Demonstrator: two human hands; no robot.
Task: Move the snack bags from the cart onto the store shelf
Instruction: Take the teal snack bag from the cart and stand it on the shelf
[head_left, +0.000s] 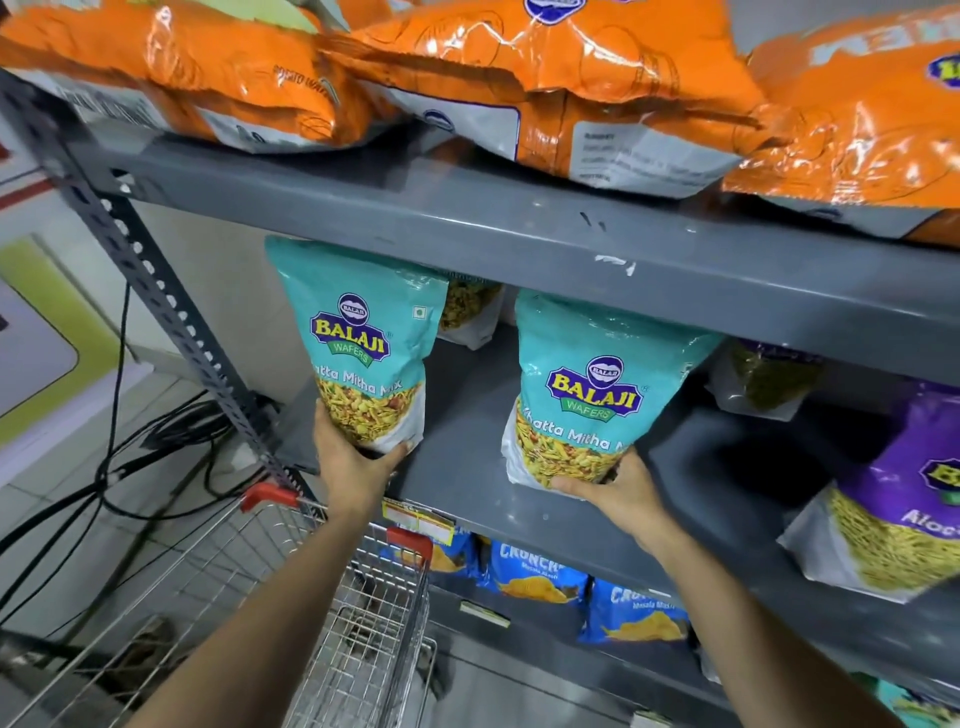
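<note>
Two teal Balaji snack bags stand upright at the middle shelf (467, 415). My left hand (353, 467) grips the bottom of the left teal bag (358, 332), held at the shelf's left front edge. My right hand (618, 491) holds the base of the right teal bag (597, 384), which rests on the grey shelf board. The wire cart (291, 597) with red corner caps sits below my left arm, and I see no bags in the part that shows.
Orange bags (571, 93) lie on the upper shelf. A purple bag (893, 499) stands at the right of the middle shelf, with more bags behind. Blue bags (535, 571) fill the lower shelf. Black cables (130, 457) trail on the tiled floor left of the perforated upright (156, 291).
</note>
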